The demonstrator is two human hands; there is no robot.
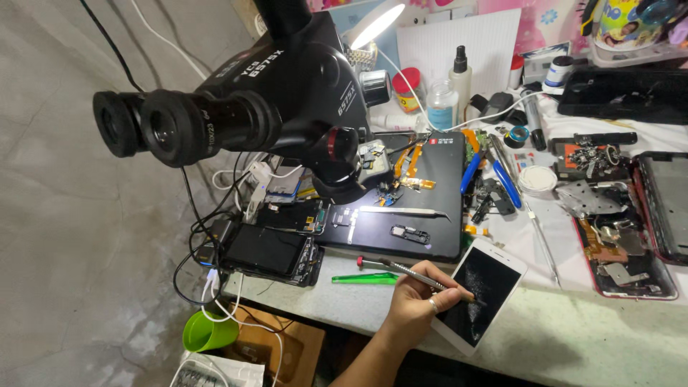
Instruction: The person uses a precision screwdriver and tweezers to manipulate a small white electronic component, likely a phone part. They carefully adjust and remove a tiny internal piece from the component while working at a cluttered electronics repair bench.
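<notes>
A big black microscope with two round eyepieces (215,115) hangs over the left part of the messy white work table (573,344). Everything else is told from the black work mat (423,215) that lies flat on the table, under and to the right of the microscope.

Far to the left of the mat and lower down, under the table edge, sits a bright green plastic cup (208,333). Just left of the mat lies a dark phone with its back opened up (269,251). On the mat rests a pair of thin silver tweezers (401,211). Just below the mat lies a flat green plastic pry tool (365,278).

Below the mat's lower right corner is one hand (416,294), with a ring on one finger. Which hand it is cannot be told, and only this one shows. Its fingers are closed tight around a thin silver metal screwdriver with a red end (408,270). The tip of the tool touches the cracked black screen of a white phone (484,290), which lies tilted on the table just below the mat's right corner.

To the right of the mat lie pliers with blue handles (502,179).
</notes>
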